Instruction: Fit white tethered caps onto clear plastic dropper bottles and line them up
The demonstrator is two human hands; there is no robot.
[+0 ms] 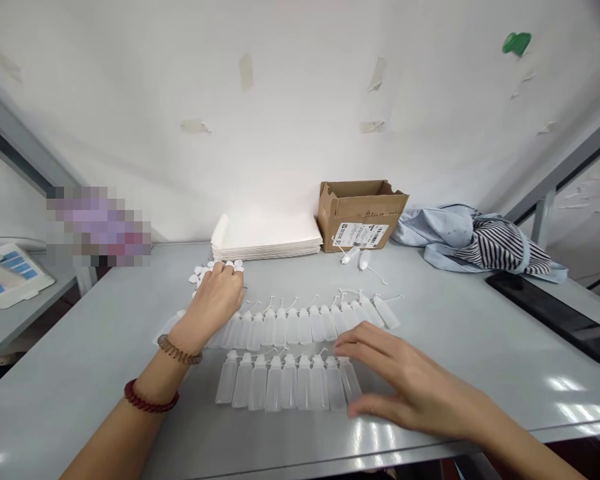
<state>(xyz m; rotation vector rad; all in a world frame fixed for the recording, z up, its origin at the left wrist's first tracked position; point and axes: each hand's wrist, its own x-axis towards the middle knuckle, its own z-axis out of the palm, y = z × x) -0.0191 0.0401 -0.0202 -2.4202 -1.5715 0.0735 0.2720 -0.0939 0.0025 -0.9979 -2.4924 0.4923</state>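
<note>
Two rows of small translucent plastic squeeze bottles lie on the grey table, a back row [280, 327] and a front row [287, 383]. Thin white strings or tails stick out from many of their necks. My left hand [215, 297] reaches over the back row's left part, fingers curled down at a pile of small white caps [199, 273]; its fingertips are hidden. At the front row's right end is my right hand [400, 380], thumb and fingers spread apart around the last bottle [350, 380]. Whether it touches that bottle I cannot tell.
Against the wall lie a stack of white sheets [267, 240] and an open cardboard box [360, 213]. Two loose white bottles [364, 260] rest before the box. To the right are a light blue cloth bag [435, 230] and a long black object [555, 317].
</note>
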